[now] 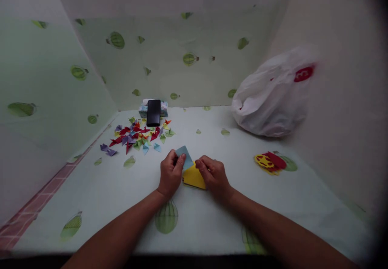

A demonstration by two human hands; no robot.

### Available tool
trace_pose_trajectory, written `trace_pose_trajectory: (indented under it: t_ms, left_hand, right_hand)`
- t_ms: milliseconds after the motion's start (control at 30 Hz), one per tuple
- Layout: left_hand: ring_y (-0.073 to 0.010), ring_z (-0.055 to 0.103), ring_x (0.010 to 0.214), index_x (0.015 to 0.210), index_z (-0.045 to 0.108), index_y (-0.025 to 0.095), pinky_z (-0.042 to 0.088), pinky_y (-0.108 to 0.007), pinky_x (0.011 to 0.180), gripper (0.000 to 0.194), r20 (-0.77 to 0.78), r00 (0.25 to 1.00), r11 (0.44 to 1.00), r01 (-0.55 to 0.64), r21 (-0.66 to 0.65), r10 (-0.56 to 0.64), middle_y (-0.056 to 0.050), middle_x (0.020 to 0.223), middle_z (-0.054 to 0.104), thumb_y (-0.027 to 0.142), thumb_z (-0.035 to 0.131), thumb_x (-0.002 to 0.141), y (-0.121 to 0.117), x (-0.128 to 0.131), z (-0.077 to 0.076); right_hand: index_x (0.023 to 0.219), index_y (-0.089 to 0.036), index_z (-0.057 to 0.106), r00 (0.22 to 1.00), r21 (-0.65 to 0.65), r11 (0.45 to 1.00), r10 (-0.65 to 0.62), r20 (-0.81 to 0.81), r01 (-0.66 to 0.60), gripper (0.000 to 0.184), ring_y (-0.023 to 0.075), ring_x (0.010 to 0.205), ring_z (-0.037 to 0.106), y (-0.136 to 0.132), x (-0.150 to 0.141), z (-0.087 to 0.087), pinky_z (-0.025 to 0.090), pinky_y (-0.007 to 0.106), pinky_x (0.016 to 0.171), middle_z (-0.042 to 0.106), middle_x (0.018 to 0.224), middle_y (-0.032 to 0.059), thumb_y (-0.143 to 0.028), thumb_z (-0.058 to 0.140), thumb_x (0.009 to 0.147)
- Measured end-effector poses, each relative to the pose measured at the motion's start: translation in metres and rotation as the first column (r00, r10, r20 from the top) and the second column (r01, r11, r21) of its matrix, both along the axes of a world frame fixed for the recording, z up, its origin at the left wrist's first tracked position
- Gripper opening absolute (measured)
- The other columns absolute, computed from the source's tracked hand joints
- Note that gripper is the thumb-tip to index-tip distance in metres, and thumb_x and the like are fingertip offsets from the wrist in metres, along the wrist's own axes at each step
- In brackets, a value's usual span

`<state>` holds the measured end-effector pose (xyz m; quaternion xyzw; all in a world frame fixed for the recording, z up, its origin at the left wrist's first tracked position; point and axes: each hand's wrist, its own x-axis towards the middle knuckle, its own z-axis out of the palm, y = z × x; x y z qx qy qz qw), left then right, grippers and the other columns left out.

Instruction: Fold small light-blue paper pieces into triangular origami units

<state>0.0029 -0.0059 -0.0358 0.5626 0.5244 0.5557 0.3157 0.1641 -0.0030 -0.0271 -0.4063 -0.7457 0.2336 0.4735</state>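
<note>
My left hand [171, 174] pinches a small light-blue square of paper [185, 157] between thumb and fingers, tilted above the tablecloth. Close to the paper's right corner is my right hand [214, 176], its thumb pressed against curled fingers. Whether that hand grips the corner or something else is too small to tell. Below and between both hands lies a yellow piece [194, 176] with a dark lower edge, partly covered by the blue paper and the right hand.
Many small folded paper pieces [133, 137] in several colours spread at the back left. Behind them a black phone [153, 113] leans on a tissue pack [164, 109]. A white plastic bag [269, 99] stands at the back right. Red and yellow cutouts [269, 163] lie in front of it.
</note>
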Motion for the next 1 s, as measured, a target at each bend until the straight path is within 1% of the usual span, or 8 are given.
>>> trace_pose_trajectory:
  t_ms: [267, 467, 600, 700, 767, 867, 933, 1000]
  left_hand:
    - [-0.0097, 0.041, 0.052, 0.071, 0.043, 0.020, 0.034, -0.023, 0.052, 0.035, 0.028, 0.999, 0.999, 0.026, -0.036, -0.025, 0.007, 0.059, 0.044, 0.045, 0.058, 0.092, -0.003, 0.002, 0.004]
    - [-0.0095, 0.042, 0.054, 0.072, 0.045, 0.020, 0.036, -0.023, 0.053, 0.033, 0.085, 0.994, 0.995, 0.072, -0.070, -0.066, 0.006, 0.060, 0.046, 0.043, 0.058, 0.093, -0.003, 0.003, 0.009]
    - [-0.0094, 0.040, 0.052, 0.072, 0.044, 0.020, 0.033, -0.023, 0.051, 0.034, 0.082, 0.995, 0.994, 0.069, -0.083, -0.062, 0.007, 0.058, 0.042, 0.043, 0.058, 0.092, -0.007, 0.004, 0.012]
    - [-0.0094, 0.039, 0.055, 0.070, 0.044, 0.020, 0.033, -0.024, 0.054, 0.034, 0.062, 0.990, 0.990, 0.133, -0.046, -0.130, 0.006, 0.061, 0.043, 0.042, 0.058, 0.091, -0.010, 0.007, 0.007]
    - [-0.0095, 0.039, 0.055, 0.070, 0.043, 0.020, 0.033, -0.024, 0.053, 0.034, 0.058, 0.982, 0.982, 0.183, -0.043, -0.181, 0.006, 0.061, 0.042, 0.042, 0.057, 0.091, -0.006, 0.009, 0.006]
    - [-0.0106, 0.047, 0.061, 0.082, 0.055, 0.018, 0.039, -0.024, 0.058, 0.022, 0.013, 0.972, 0.969, 0.233, -0.077, -0.233, 0.003, 0.069, 0.052, 0.038, 0.061, 0.088, 0.000, 0.008, 0.028]
    - [-0.0106, 0.050, 0.058, 0.102, 0.059, 0.019, 0.041, -0.024, 0.056, 0.025, 0.031, 0.987, 0.986, 0.158, -0.044, -0.157, 0.002, 0.074, 0.057, 0.034, 0.066, 0.084, -0.004, 0.002, 0.062]
    - [-0.0119, 0.052, 0.060, 0.107, 0.062, 0.020, 0.044, -0.025, 0.055, 0.024, 0.033, 0.996, 0.994, 0.074, 0.081, -0.077, 0.000, 0.077, 0.060, 0.034, 0.063, 0.088, -0.025, -0.013, 0.099]
  right_hand:
    - [0.064, -0.021, 0.044, 0.999, -0.109, 0.993, 0.039, -0.038, -0.043, 0.038, 0.0112, 0.051, 0.040, -0.002, 0.001, 0.004, 0.032, 0.025, 0.054, 0.042, 0.056, -0.0034, -0.039, 0.044, 0.097]
    - [0.085, -0.020, 0.055, 0.979, -0.295, 0.937, 0.153, -0.134, -0.187, 0.021, 0.0114, 0.054, 0.044, -0.001, -0.002, 0.003, 0.034, 0.024, 0.053, 0.048, 0.061, -0.0048, -0.041, 0.057, 0.091]
    - [0.078, -0.022, 0.046, 0.980, -0.305, 0.950, 0.009, -0.200, -0.071, 0.027, 0.0111, 0.055, 0.041, -0.002, -0.002, 0.004, 0.034, 0.024, 0.052, 0.044, 0.062, -0.0054, -0.042, 0.060, 0.089]
    - [0.085, -0.020, 0.055, 0.983, -0.294, 0.950, 0.057, -0.174, -0.107, 0.021, 0.0131, 0.062, 0.049, 0.000, 0.000, 0.006, 0.041, 0.025, 0.058, 0.053, 0.071, -0.0013, -0.039, 0.065, 0.086]
    - [0.071, -0.019, 0.055, 0.982, -0.335, 0.926, 0.136, -0.132, -0.173, 0.029, 0.0137, 0.062, 0.050, 0.002, 0.002, 0.006, 0.040, 0.025, 0.057, 0.055, 0.066, 0.0003, -0.040, 0.059, 0.091]
    - [0.065, -0.020, 0.052, 0.984, -0.406, 0.903, 0.078, -0.160, -0.138, 0.037, 0.0124, 0.052, 0.046, 0.004, 0.004, 0.006, 0.036, 0.025, 0.050, 0.053, 0.055, -0.0015, -0.045, 0.058, 0.091]
    - [0.067, -0.020, 0.054, 0.975, -0.420, 0.899, 0.029, -0.221, -0.122, 0.035, 0.0126, 0.051, 0.049, 0.005, 0.006, 0.007, 0.039, 0.025, 0.051, 0.054, 0.054, -0.0017, -0.046, 0.060, 0.090]
    - [0.068, -0.019, 0.055, 0.968, -0.422, 0.902, -0.014, -0.251, -0.096, 0.035, 0.0124, 0.051, 0.049, 0.006, 0.007, 0.008, 0.041, 0.025, 0.052, 0.055, 0.055, -0.0017, -0.047, 0.062, 0.088]
